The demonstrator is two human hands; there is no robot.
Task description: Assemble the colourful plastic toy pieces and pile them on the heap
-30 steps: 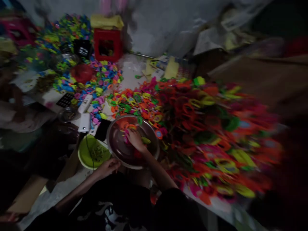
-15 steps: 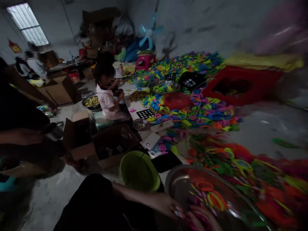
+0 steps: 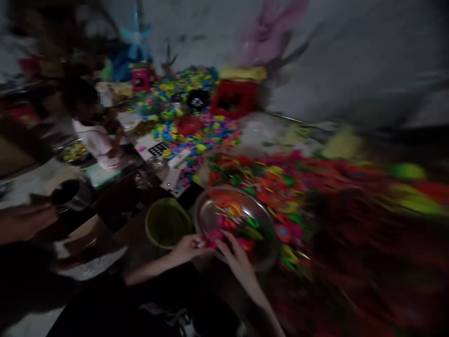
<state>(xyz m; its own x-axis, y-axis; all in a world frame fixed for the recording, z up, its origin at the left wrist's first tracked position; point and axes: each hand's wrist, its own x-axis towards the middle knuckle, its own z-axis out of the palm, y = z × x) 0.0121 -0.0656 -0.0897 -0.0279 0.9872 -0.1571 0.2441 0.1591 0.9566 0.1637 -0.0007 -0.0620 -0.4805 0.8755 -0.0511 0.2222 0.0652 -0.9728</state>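
Observation:
My left hand (image 3: 189, 247) is closed in a pinch at the near rim of a wide metal basin (image 3: 206, 201), with a small whitish printed piece (image 3: 200, 244) at its fingertips. Beside it, a bright pink plastic piece (image 3: 213, 238) lies between my two hands. The fingers of my right hand (image 3: 236, 255) reach over the rim and close on that pink piece; blur hides the exact grip. Inside the basin are orange, yellow, pink and green plastic pieces (image 3: 250, 229). A green bucket (image 3: 152, 222) stands just left of the basin.
Heaps of colourful plastic parts (image 3: 266, 175) spread behind and right of the basin. A seated person (image 3: 98, 140) is at the left. Another person's hand (image 3: 28, 222) is near a metal mug (image 3: 72, 194). A red crate (image 3: 238, 98) and a blue fan (image 3: 136, 35) are farther back.
My view has swung to the right, so the room shifts left and the basin shows more fully. Both hands stay together at the basin around the pink piece.

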